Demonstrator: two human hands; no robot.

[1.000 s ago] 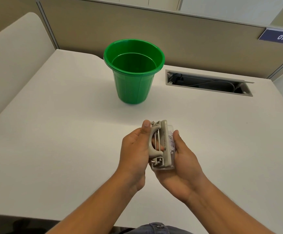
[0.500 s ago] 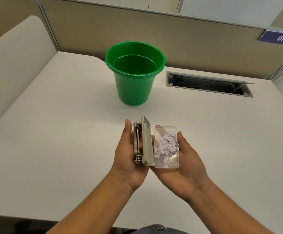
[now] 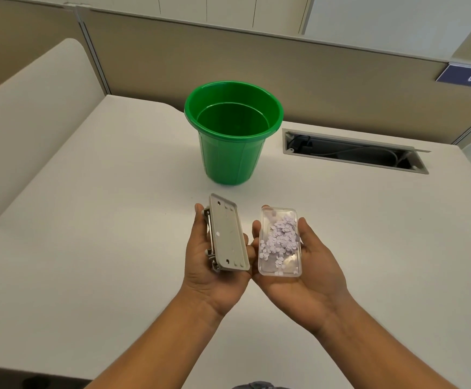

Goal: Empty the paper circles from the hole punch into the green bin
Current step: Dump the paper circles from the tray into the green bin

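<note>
The green bin stands upright on the white desk, open at the top, a short way beyond my hands. My left hand holds the grey hole punch with its flat underside turned up. My right hand lies palm up and cradles the clear plastic tray taken off the punch. Several pale lilac paper circles lie loose inside the tray. Punch and tray sit side by side, slightly apart, above the desk in front of the bin.
The white desk stretches left and right of my hands. A recessed cable slot with wires lies to the right of the bin. Beige partition walls close off the back, and a low cream divider runs along the left.
The clear tray has come off the punch. My hands have drawn apart, the punch now underside up in the left, the tray of circles flat in the right.
</note>
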